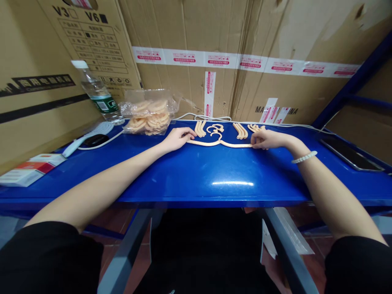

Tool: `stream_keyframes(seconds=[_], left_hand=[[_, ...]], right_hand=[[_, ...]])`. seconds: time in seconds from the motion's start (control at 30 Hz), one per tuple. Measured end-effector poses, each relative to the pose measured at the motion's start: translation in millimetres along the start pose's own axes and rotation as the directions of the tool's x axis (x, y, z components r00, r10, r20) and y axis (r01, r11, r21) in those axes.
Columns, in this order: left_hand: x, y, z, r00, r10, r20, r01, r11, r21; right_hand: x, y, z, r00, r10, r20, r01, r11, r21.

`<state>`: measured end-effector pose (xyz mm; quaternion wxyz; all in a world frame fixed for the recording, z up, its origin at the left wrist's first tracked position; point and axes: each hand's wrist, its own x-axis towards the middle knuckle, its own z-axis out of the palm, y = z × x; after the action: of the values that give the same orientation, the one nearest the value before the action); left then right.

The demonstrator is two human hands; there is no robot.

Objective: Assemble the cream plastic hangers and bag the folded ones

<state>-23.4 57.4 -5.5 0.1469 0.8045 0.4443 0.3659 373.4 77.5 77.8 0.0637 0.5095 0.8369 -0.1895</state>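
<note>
Two long beige moulding strips meet at a curled middle on the blue table, the left strip (205, 143) and the right strip (235, 145). My left hand (177, 139) has its fingers closed at the outer end of the left strip. At the far end of the right strip, the fingers of my right hand (266, 139) are pinched together. Behind the join lie small curled beige pieces (215, 129). Short beige strips sit in a left bundle (200, 128) and a right bundle (240, 131). More curved pieces (255, 128) are partly hidden behind my right hand.
A clear bag of beige pieces (150, 116) and a water bottle (99, 96) stand at the back left. Nearby are a white-handled brush (82, 139), a black object (97, 140) and a small box (32, 169). A phone (350, 153) lies right; cardboard boxes (183, 85) wall the back.
</note>
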Motion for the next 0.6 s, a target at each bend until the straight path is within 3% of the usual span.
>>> stream_keyframes(seconds=[0.6], left_hand=[[0.7,-3.0,2.6,0.999,0.044,-0.007,-0.043,0.991,0.127]], right_hand=[[-3.3,-5.2,-1.2,0.997,0.073,-0.028,-0.075,0.995,-0.065]])
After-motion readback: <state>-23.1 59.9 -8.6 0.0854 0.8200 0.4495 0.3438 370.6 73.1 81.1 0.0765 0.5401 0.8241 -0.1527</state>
